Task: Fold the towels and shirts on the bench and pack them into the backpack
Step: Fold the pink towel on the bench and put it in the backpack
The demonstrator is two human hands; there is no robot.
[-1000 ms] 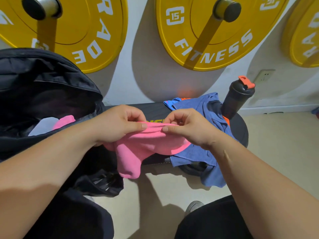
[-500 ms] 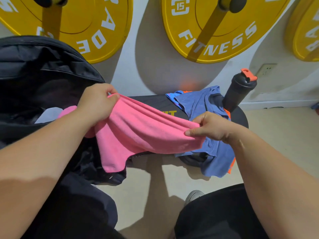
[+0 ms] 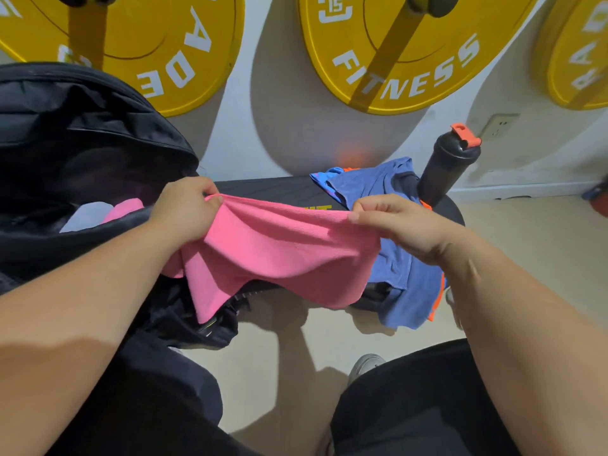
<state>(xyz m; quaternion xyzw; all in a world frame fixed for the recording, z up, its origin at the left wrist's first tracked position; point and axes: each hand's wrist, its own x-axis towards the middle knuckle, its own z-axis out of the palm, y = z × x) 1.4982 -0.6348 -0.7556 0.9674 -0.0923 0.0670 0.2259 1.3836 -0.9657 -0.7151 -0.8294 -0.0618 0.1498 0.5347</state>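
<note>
Between backpack (image 3: 82,143) and blue shirt (image 3: 394,268), pink towel (image 3: 279,251) in pinch of left grip (image 3: 184,212) and right grip (image 3: 401,222).

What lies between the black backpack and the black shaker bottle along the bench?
In the head view, a pink towel stretched between the left hand and right hand, a bare strip of bench, then crumpled blue shirts.

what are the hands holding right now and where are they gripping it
Both hold the pink towel by its top edge: left hand pinches one end, right hand the other.
</note>
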